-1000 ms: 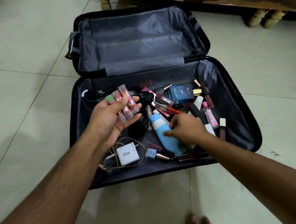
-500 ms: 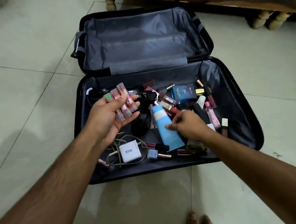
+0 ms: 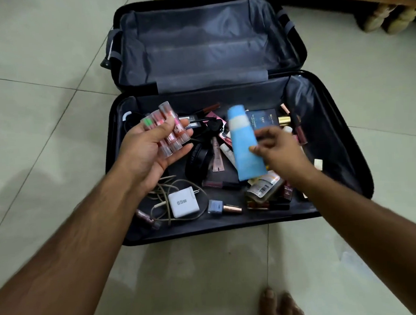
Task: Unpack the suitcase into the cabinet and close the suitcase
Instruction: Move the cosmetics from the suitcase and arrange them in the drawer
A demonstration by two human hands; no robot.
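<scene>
- Right hand [image 3: 278, 150] pinches the blue tube [image 3: 244, 143] near its lower half, thumb on the front face, fingers behind; tube is lifted off the pile, roughly upright, cap end up and leaning slightly away from me.
- Left hand [image 3: 150, 148] is palm up, fingers curled round a bunch of clear lip-balm sticks [image 3: 168, 130]; thumb lies across them, tips fan out up-left past my fingers.
- Both hands hang over the near half of the open suitcase [image 3: 334, 130], which lies flat on the tiled floor [image 3: 40, 94]; its far half shows grey lining only.
- Below my left wrist: white 65W charger [image 3: 183, 204] with its cable [image 3: 160, 192] looped around it.
- Just below the tube's bottom edge: small bottle with a barcode label [image 3: 262, 188].
- Behind the tube, partly hidden by it: dark blue box [image 3: 265, 119].
- Between my hands: black round item [image 3: 198, 161], can't tell what it is.
- Near the charger's right side: blue nail polish bottle [image 3: 223, 207].
- Other small cosmetics lie scattered around my right hand, too jumbled to sort.
</scene>
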